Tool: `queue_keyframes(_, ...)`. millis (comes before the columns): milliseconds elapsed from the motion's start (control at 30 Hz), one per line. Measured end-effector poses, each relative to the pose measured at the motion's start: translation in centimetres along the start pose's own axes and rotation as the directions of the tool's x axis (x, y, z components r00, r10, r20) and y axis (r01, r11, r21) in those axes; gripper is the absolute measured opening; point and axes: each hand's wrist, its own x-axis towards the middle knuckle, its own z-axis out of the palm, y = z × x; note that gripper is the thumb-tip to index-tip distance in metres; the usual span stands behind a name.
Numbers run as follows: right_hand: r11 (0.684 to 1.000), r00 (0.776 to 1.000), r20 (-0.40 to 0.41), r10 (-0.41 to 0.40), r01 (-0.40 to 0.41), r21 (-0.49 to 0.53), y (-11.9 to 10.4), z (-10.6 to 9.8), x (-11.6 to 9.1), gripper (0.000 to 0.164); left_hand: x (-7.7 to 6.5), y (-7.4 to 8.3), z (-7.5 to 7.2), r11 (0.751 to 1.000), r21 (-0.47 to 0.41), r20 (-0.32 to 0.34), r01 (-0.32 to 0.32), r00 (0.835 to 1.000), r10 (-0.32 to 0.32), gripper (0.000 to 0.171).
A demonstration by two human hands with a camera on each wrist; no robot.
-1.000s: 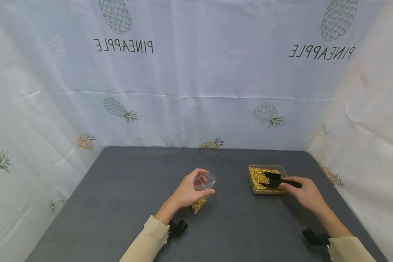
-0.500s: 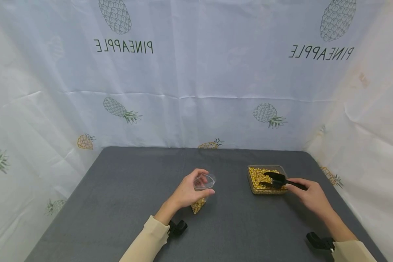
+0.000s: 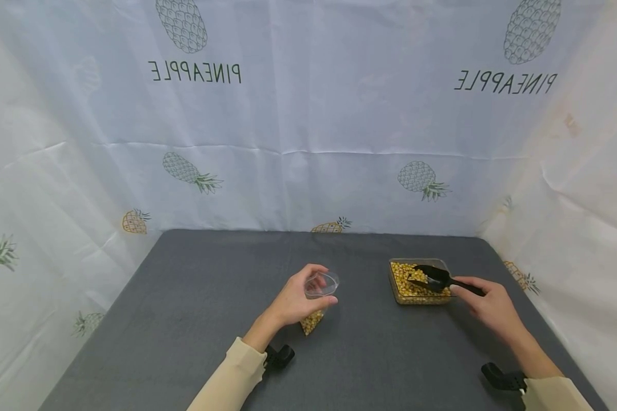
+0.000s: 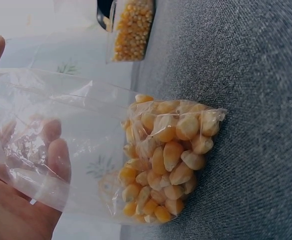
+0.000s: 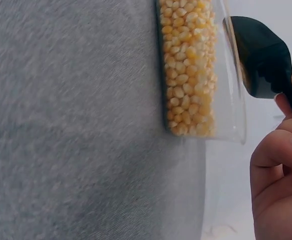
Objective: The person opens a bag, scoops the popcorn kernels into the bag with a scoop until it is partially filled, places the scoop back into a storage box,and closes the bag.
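Observation:
My left hand (image 3: 291, 298) holds the mouth of a clear plastic bag (image 4: 100, 145) spread wide, thumb and fingers around it. Corn kernels (image 4: 168, 160) fill the bag's lower part, which stands on the dark cloth. At the right, my right hand (image 3: 488, 308) grips the handle of a black scoop (image 3: 437, 279). Some kernels lie in the scoop's mouth, over the clear rectangular container (image 5: 237, 120). In the right wrist view the scoop appears above the container's rim, and corn (image 5: 186, 75) fills much of the container.
A dark grey cloth (image 3: 211, 285) covers the table. White curtains (image 3: 308, 114) with pineapple prints hang at the back and both sides. Black straps with wrist mounts (image 3: 281, 357) sit on both wrists. The container stands near the table's right side.
My right hand has shifted slightly right, and the scoop has come up out of the corn, now with kernels in it. My left hand and the bag stay still.

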Motion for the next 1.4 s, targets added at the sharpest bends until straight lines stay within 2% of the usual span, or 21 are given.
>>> queue_keyframes(233, 0.998, 0.998, -0.001, -0.055, 0.055, 0.002, -1.0, 0.2, -0.1, 0.049, 0.1, 0.0, 0.1, 1.0, 0.007, -0.006, -0.012, 1.0, 0.012, 0.055)
queue_keyframes(733, 0.994, 0.994, -0.004, -0.105, 0.105, 0.027, -3.4, 0.7, 0.3, 0.045, 0.1, 0.0, 0.1, 1.0, 0.011, -0.006, -0.003, 1.0, 0.003, 0.055)
queue_keyframes(1400, 0.974, 0.98, 0.022, -0.199, 0.195, 0.11, -6.8, 2.2, 1.5, 0.039, 0.1, 0.1, 0.0, 1.0, 0.005, -0.001, -0.001, 1.0, 0.001, 0.055)
